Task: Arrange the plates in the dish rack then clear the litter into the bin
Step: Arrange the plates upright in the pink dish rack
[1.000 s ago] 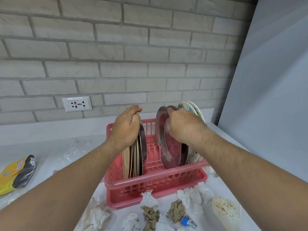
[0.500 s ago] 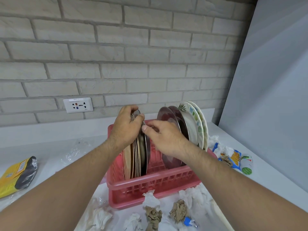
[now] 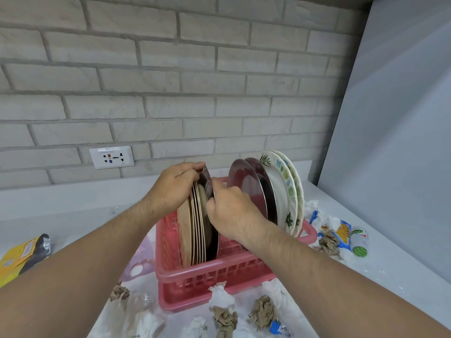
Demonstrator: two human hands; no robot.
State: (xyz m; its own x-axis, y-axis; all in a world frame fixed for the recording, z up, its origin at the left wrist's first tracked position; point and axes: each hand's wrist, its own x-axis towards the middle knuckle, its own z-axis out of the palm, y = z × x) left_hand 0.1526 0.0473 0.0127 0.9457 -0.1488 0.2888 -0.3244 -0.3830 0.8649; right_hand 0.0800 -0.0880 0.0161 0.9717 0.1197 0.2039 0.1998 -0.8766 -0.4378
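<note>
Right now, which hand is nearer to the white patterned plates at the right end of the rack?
Right. The right hand is mid-rack, with only the steel plates between it and the white patterned plates. The left hand grips the brown plate stack farther left.

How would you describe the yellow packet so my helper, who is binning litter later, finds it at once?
Start at the pink dish rack in the middle of the white counter, then look far left to the counter's edge of view. The yellow packet lies there alone, with a black end; the other litter is crumpled white tissue and brown paper.
</note>
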